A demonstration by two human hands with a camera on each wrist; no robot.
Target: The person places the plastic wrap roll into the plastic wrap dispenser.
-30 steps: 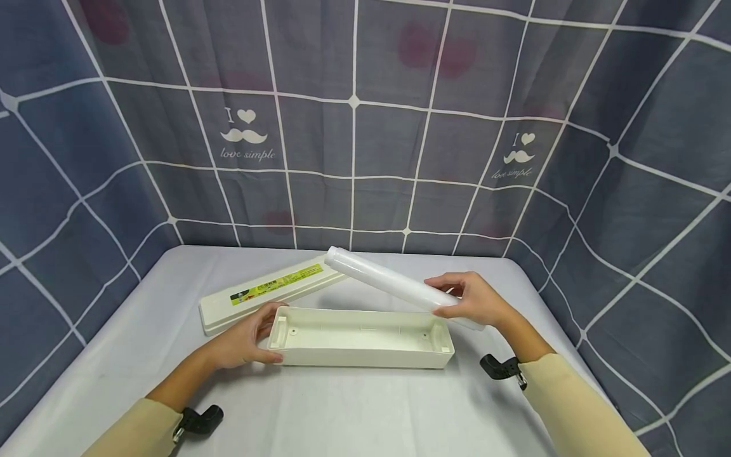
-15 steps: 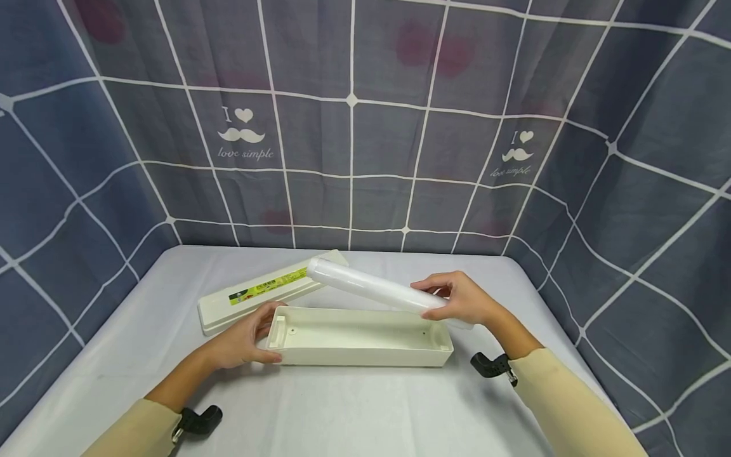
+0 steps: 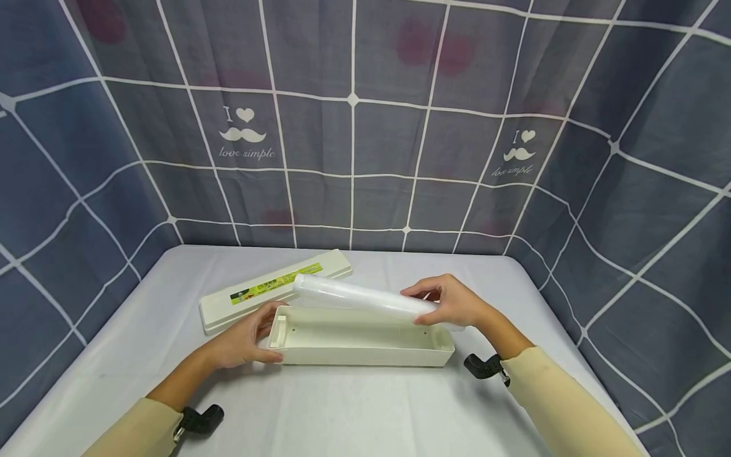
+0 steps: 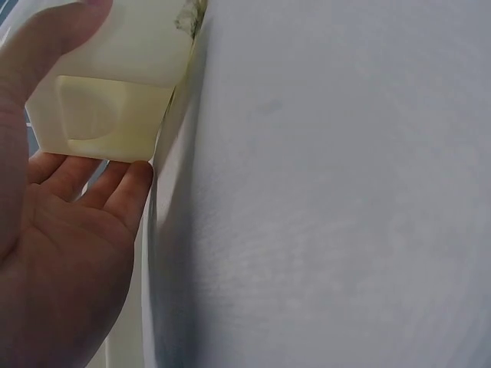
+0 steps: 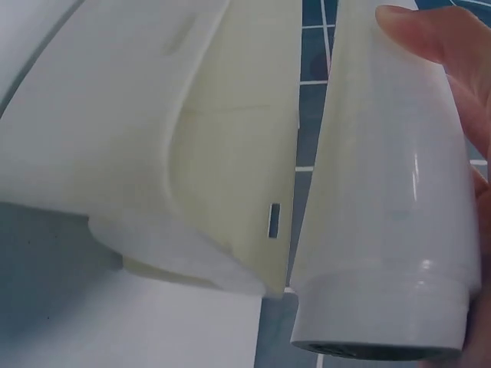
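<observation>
A long cream plastic box (image 3: 365, 357) stands on the table with its open top upward. At its left end my left hand (image 3: 242, 339) grips it, thumb at the front and fingers behind; the left wrist view shows the thumb and fingertips on the box end (image 4: 115, 115). My right hand (image 3: 457, 301) holds a white roll of plastic wrap (image 3: 354, 296) near its right end. The roll slants above the box's back rim, its left end higher. In the right wrist view the roll's end (image 5: 383, 314) hangs beside the box wall (image 5: 238, 138).
Behind the box, to the left, lies a cream lid (image 3: 223, 309) with a yellow-green label. A white cloth (image 3: 365, 412) covers the table. Blue-grey checked curtains (image 3: 320, 139) enclose the back and sides.
My right hand has brought the roll of plastic wrap left and lowered its far end toward the box, so it tilts less. The left hand and the box have stayed in place.
</observation>
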